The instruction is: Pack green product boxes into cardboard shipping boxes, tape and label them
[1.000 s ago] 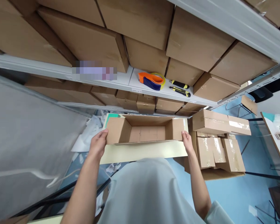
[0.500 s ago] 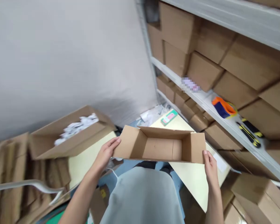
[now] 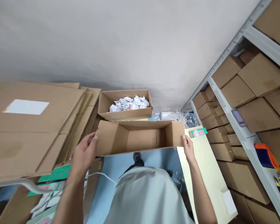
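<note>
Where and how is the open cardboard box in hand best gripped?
Probably coming from both ends: left hand on the left end flap, right hand on the right end flap. The held cardboard box is long, and these thin flaps stick outward from its short sides, giving edges to pinch.

Soft, fairly bright, diffuse light covers the pale wall (image 3: 135, 40) at twelve o'clock, greying toward ten. Shade deepens inside the open carton (image 3: 140, 138) at its three-o'clock end. Flattened cardboard (image 3: 25, 124) at nine looks stretched, its far edge blurred; a pixelated patch (image 3: 238, 117) sits at three.
</note>
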Tool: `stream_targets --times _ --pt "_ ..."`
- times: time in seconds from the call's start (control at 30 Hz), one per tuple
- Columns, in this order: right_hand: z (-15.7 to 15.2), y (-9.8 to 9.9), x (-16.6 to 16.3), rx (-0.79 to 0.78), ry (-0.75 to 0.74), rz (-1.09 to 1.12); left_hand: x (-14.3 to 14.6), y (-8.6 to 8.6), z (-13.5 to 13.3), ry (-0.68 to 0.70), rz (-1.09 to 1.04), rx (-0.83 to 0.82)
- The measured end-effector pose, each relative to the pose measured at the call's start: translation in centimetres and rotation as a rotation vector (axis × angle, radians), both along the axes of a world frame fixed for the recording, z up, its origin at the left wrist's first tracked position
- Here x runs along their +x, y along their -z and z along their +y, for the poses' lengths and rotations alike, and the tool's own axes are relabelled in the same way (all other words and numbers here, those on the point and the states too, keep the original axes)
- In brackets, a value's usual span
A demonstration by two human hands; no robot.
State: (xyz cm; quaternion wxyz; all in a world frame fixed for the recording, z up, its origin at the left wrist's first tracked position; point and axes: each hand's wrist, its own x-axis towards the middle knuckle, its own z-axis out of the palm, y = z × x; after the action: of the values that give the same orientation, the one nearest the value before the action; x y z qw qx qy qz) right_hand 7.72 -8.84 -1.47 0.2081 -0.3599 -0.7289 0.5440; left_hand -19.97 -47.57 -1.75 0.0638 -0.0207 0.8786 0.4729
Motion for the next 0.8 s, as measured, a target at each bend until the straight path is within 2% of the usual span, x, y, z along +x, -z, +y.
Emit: stream_targets --times 0.1,0.2,0.3,0.43,0.53,0.67,0.8 --pt "-1.3 1.0 -6.5 0.049 -0.071 -0.042 -2.9 0.1 -2.7 0.026 0.064 -0.158" --pt "-2.6 1.7 -11.3 0.06 -0.104 -0.078 -5.5 -0.3 -4.0 0.065 0.024 -0.307" --pt "-3.7 2.1 -14.4 0.06 -0.103 -0.107 -7.4 -0.9 -4.3 0.133 -0.032 -0.4" --pt "-4.1 2.5 -16.6 0.095 -0.095 -0.172 -8.6 -0.7 -4.4 0.217 -0.03 -0.48" --pt "-3.3 2.3 -17.2 0.136 -0.127 -0.237 -8.8 -0.4 -4.2 0.174 0.015 -0.453" --pt "-1.2 0.9 -18.4 0.236 -0.209 -0.311 -8.6 -1.4 -2.7 0.124 0.292 -0.352" --pt "1.0 -2.1 -22.4 0.425 -0.206 -0.272 -9.8 -2.6 0.6 0.323 0.478 -0.229"
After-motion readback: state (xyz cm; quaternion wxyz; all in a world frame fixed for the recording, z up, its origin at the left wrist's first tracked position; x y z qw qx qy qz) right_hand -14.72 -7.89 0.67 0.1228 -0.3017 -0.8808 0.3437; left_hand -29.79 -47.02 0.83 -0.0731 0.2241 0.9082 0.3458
